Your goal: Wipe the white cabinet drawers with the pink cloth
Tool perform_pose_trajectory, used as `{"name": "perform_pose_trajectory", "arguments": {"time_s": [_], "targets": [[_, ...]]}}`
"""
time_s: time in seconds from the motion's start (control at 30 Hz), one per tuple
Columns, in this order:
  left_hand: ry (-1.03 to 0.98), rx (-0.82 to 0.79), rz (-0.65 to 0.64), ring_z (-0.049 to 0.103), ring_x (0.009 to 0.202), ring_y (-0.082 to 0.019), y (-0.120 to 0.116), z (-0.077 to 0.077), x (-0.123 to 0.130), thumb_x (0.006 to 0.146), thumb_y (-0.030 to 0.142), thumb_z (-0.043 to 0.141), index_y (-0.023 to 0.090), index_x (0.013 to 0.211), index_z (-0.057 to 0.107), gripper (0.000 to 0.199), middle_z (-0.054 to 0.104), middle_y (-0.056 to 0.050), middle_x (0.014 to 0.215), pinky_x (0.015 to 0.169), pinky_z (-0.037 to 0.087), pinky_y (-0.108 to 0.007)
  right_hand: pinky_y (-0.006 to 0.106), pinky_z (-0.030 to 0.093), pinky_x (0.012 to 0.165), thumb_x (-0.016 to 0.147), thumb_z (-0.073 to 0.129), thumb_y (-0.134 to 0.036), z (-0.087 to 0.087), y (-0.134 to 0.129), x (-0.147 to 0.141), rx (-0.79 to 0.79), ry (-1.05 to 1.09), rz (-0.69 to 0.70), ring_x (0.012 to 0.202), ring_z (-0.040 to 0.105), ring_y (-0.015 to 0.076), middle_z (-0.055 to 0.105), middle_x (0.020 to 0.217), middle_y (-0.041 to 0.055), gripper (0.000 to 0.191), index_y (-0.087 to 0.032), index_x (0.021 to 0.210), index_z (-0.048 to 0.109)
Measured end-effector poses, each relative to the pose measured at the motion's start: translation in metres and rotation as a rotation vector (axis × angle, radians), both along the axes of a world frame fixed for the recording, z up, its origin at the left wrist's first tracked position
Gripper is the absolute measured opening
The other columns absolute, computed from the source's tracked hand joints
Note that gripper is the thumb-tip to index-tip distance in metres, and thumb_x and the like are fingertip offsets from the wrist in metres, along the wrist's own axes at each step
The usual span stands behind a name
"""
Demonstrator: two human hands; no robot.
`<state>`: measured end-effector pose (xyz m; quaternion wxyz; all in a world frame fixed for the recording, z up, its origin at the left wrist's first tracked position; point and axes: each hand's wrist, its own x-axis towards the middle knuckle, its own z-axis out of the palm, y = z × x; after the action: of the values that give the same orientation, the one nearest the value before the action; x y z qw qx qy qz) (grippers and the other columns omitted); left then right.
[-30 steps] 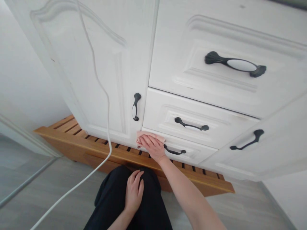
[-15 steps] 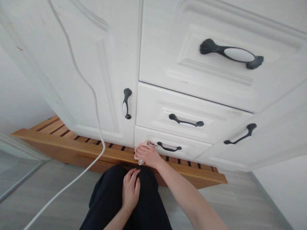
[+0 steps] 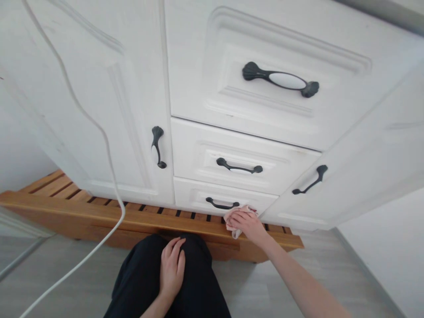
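Note:
My right hand (image 3: 247, 224) presses a crumpled pink cloth (image 3: 232, 219) against the wooden slatted bench (image 3: 195, 224), just below the right part of the bottom drawer (image 3: 195, 198). The cloth sticks out past the fingers on the left and above. My left hand (image 3: 172, 265) rests on my dark trousers (image 3: 142, 274) near the knees, fingers extended and holding nothing. Close above the cloth is the dark handle (image 3: 221, 204) of the bottom drawer.
A white cabinet with drawers (image 3: 245, 132) and a left door (image 3: 132, 110) stands on the bench. A white cable (image 3: 107, 150) hangs down the door and crosses the bench edge to the lower left. Grey flooring (image 3: 281, 287) lies below.
My right hand has slid the cloth rightward along the bench, from left of the bottom handle to its right. My left hand stays on my leg. The view has shifted slightly right.

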<state>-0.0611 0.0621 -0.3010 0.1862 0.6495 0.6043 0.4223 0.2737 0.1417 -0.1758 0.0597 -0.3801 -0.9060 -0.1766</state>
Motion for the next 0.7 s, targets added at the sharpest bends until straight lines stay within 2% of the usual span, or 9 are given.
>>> {"name": "perform_pose_trajectory", "arguments": {"time_s": [0.13, 0.23, 0.37, 0.5, 0.6, 0.7], "targets": [[0.007, 0.013, -0.013, 0.05, 0.117, -0.027, 0.002, -0.004, 0.0, 0.095, 0.031, 0.041, 0.024, 0.122, 0.058, 0.032, 0.054, -0.01, 0.125, 0.104, 0.042, -0.053, 0.034, 0.036, 0.091, 0.095, 0.057, -0.023, 0.01, -0.01, 0.043, 0.01, 0.033, -0.117, 0.121, 0.054, 0.017, 0.068, 0.125, 0.0, 0.022, -0.029, 0.115, 0.066], [0.012, 0.021, -0.009, 0.05, 0.117, -0.027, 0.003, -0.005, 0.0, 0.095, 0.032, 0.041, 0.024, 0.121, 0.058, 0.032, 0.054, -0.01, 0.124, 0.105, 0.041, -0.054, 0.036, 0.035, 0.093, 0.094, 0.058, -0.024, 0.002, -0.017, 0.061, -0.004, 0.081, -0.198, 0.117, 0.054, 0.0184, 0.069, 0.119, -0.0002, 0.018, -0.031, 0.108, 0.068], [0.023, 0.019, -0.022, 0.05, 0.117, -0.027, 0.002, -0.003, 0.001, 0.095, 0.033, 0.041, 0.024, 0.121, 0.058, 0.033, 0.054, -0.009, 0.124, 0.105, 0.042, -0.054, 0.039, 0.038, 0.094, 0.089, 0.061, -0.019, -0.023, -0.033, 0.068, -0.025, 0.206, -0.331, 0.113, 0.055, 0.0205, 0.071, 0.107, 0.0009, 0.019, -0.032, 0.098, 0.071], [0.04, 0.042, -0.017, 0.053, 0.115, -0.027, 0.0, -0.005, 0.001, 0.095, 0.033, 0.042, 0.022, 0.12, 0.06, 0.033, 0.056, -0.01, 0.122, 0.103, 0.045, -0.053, 0.036, 0.049, 0.082, 0.081, 0.046, -0.005, -0.048, -0.058, 0.065, 0.013, 0.428, -0.511, 0.097, 0.063, 0.0215, 0.07, 0.101, 0.0066, 0.04, -0.026, 0.105, 0.07], [0.094, 0.079, 0.005, 0.056, 0.114, -0.027, 0.001, -0.008, 0.001, 0.094, 0.032, 0.043, 0.022, 0.12, 0.061, 0.033, 0.058, -0.011, 0.122, 0.101, 0.048, -0.053, 0.034, 0.055, 0.075, 0.075, 0.038, -0.005, -0.071, -0.089, 0.053, 0.045, 0.577, -0.558, 0.089, 0.068, 0.0218, 0.071, 0.098, 0.0097, 0.05, -0.022, 0.112, 0.067], [0.188, 0.11, 0.032, 0.056, 0.118, -0.028, 0.0, -0.003, 0.005, 0.092, 0.03, 0.046, 0.023, 0.123, 0.06, 0.035, 0.056, -0.012, 0.128, 0.102, 0.049, -0.055, 0.036, 0.06, 0.071, 0.074, 0.042, -0.014, -0.107, -0.135, 0.037, 0.014, 0.732, -0.551, 0.086, 0.072, 0.0241, 0.073, 0.097, 0.0077, 0.049, -0.027, 0.114, 0.067]]}}
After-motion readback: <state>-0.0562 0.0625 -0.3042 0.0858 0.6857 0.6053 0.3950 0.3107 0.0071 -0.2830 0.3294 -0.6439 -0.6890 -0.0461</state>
